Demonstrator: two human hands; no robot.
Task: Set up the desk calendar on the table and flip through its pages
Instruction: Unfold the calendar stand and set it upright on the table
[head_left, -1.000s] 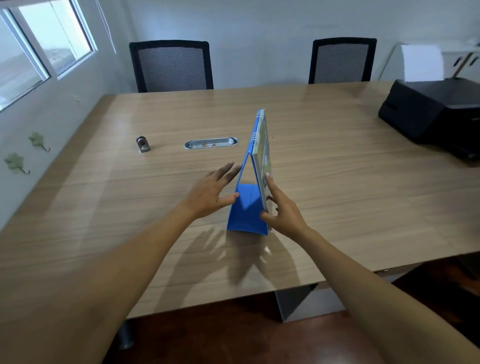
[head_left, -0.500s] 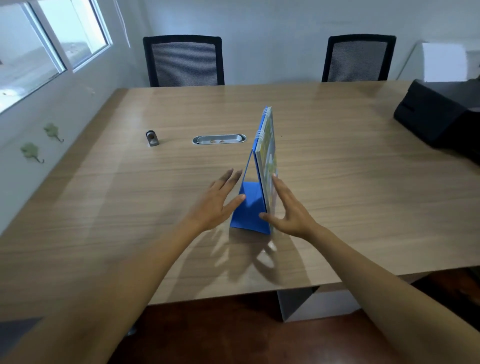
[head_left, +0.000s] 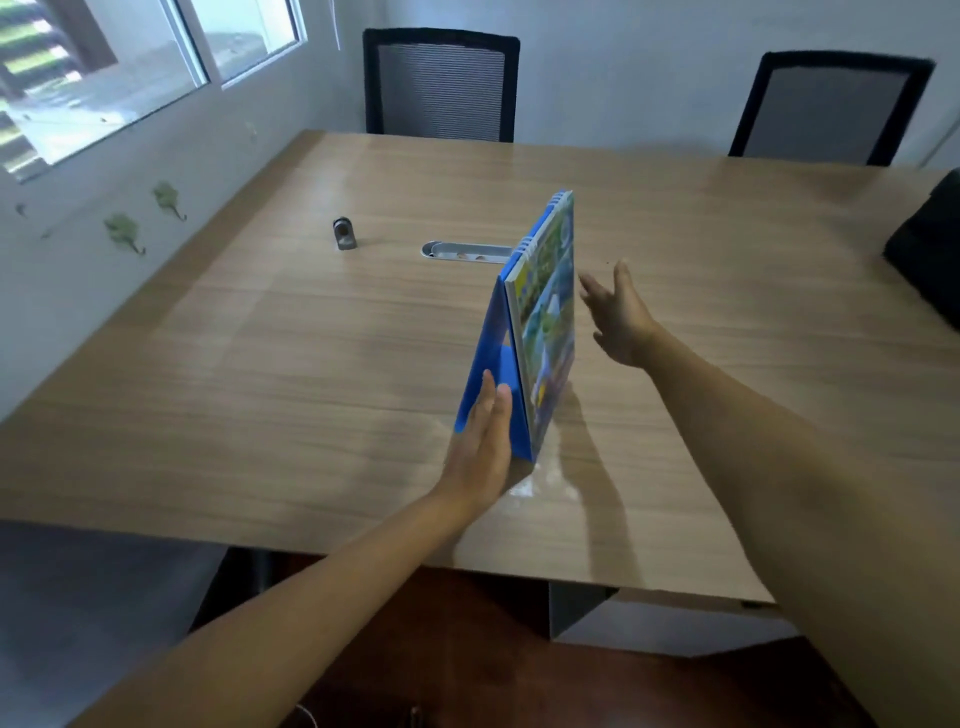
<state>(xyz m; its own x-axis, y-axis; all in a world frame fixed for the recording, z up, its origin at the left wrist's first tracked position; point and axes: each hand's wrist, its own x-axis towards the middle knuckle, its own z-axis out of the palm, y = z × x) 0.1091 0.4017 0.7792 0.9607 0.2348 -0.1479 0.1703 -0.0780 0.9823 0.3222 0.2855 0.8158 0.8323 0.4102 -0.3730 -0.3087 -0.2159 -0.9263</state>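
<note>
Desk calendar (head_left: 545, 322) stands upright on the wooden table (head_left: 291, 364) like a small tent, with its blue cardboard stand open toward the left and its colourful picture pages facing to the right. White binding rings run along its top edge.

The left hand (head_left: 480, 441) is flat, with the fingers (head_left: 488, 397) stretched and held together, and it lies against the near end of the blue stand; it is not closed around anything. The right hand (head_left: 621, 317) is in the air just beside the picture side of the calendar, apart from it, with the fingers (head_left: 592, 288) spread and released. The image is a little blurred around this hand, so I cannot tell if one fingertip touches the page.

Behind the calendar, a grey oval cable port (head_left: 465, 251) sits in the table, and a small dark metal object (head_left: 344, 234) stands to the left of it. Two black mesh chairs (head_left: 441, 83) are at the far side of the table. A black object (head_left: 930, 254) is at the right edge of the view, only partly visible. Windows (head_left: 104, 67) are in the white wall on the left.
</note>
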